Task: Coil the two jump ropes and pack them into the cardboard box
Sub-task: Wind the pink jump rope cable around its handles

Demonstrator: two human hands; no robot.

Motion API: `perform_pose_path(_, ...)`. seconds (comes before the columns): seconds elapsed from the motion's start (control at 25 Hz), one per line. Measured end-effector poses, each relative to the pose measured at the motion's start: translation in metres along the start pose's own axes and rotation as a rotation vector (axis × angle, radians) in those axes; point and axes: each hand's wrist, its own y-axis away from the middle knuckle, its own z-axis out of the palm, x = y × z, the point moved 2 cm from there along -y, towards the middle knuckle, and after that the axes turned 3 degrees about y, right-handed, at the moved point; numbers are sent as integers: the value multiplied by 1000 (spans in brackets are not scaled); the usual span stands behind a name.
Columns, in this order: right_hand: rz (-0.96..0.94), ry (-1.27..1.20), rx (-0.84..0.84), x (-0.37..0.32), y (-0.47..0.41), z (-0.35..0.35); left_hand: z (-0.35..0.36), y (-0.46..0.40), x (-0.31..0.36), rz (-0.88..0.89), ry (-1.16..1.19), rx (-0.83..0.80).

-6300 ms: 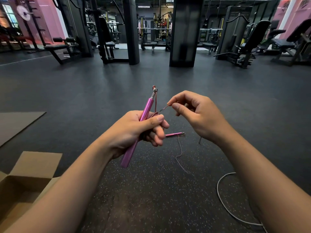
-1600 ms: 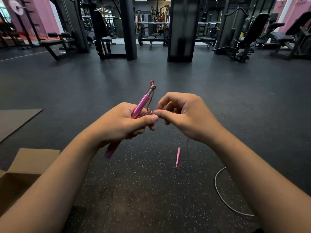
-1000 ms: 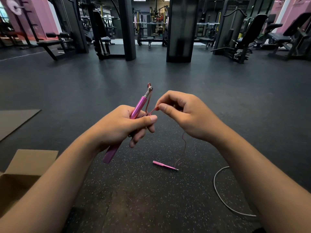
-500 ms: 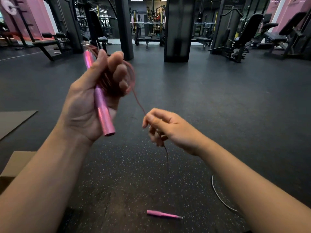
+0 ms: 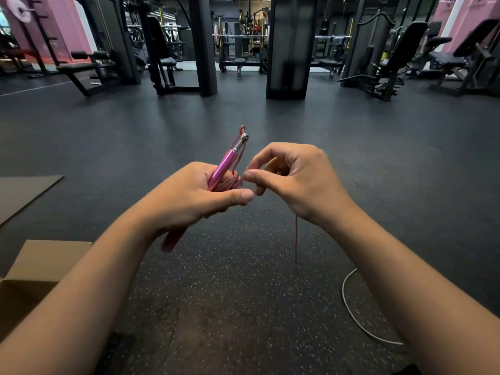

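Both forearms bare, reaching forward, converging mid-scene. Left hand (image 5: 194,196) curled in a grip, thumb extended right. Right hand (image 5: 295,180) just beside it, thumb and forefinger pinched, remaining fingers bent.

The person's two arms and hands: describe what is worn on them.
Nothing shows on either. The left hand and right hand are bare, with no gloves, rings, watch or bands visible. Both forearms are uncovered to the frame's edge, with no sleeves in view. Fingernails look short and unpainted.
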Motion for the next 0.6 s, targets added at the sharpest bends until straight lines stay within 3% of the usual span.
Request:
perform_pose_path(0.24, -9, -53, -91, -1, -3, -4, 1, 4, 3, -12, 284, 13)
perform_pose_path(0.6, -14, -79, -47, 0, -1, -7, 4, 6, 5, -25, 371, 31)
